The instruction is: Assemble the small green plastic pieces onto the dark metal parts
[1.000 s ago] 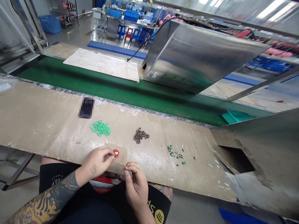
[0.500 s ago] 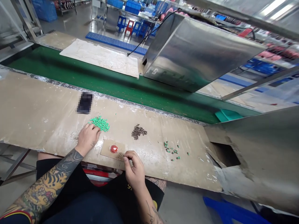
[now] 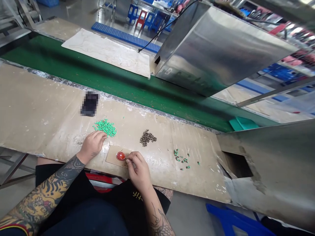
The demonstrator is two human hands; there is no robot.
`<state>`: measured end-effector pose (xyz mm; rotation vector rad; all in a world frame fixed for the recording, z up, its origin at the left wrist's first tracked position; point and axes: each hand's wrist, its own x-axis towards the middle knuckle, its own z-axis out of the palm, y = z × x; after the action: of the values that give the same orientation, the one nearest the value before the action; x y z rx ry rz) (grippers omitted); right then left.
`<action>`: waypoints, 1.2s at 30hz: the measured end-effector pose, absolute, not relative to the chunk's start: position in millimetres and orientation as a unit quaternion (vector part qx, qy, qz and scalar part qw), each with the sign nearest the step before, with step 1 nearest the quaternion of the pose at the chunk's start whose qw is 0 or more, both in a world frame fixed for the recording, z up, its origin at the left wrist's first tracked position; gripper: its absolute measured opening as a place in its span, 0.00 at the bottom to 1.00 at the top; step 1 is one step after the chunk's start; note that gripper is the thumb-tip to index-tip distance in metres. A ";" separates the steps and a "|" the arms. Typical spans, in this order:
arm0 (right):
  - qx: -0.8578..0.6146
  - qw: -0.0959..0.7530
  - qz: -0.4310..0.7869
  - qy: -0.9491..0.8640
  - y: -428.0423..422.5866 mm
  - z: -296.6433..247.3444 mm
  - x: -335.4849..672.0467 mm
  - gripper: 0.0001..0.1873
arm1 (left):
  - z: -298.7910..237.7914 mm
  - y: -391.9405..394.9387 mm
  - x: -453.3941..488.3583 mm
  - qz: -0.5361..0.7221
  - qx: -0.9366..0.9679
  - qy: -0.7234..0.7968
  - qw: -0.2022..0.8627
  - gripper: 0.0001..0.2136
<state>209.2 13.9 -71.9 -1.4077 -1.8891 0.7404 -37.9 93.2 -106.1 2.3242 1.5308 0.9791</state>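
The left hand (image 3: 93, 146) is at the near edge of a heap of small bright-green pieces (image 3: 105, 127), on the left part of a long tan worktable (image 3: 54, 114). Its thumb and forefinger come close together; whether they grip a piece, I cannot tell. The right hand (image 3: 139, 170) is just beside a small round red disc with a pale rim (image 3: 120, 156), which sits on a flat brown cardboard rectangle (image 3: 111, 156) by the table's near edge. Its thumb and forefinger are also drawn close; whether anything is pinched between them cannot be made out. Right of the green heap is a pile of small dark-brown shiny pieces (image 3: 147, 139). Farther right, small green-and-dark pieces (image 3: 183, 160) lie scattered. Beyond the green heap, slightly left, is a black rectangular object (image 3: 90, 104), blurred.
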 end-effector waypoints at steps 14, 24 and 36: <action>-0.558 0.251 0.233 -0.755 15.0 -71.6 207.9 0.10 | -101.9 95.9 -40.6 0.403 0.741 0.514 0.156 0.09; -0.562 0.233 0.214 -0.764 16.0 -72.2 204.9 0.11 | -100.0 96.2 -40.7 0.404 0.739 0.504 0.189 0.09; -0.609 0.191 0.215 -0.740 12.2 -79.5 221.0 0.10 | -96.5 96.1 -41.1 0.450 0.661 0.534 0.275 0.08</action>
<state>221.0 12.2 -79.5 -1.7102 -2.0779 0.6031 -41.1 96.1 -96.5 1.7755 1.4352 1.2092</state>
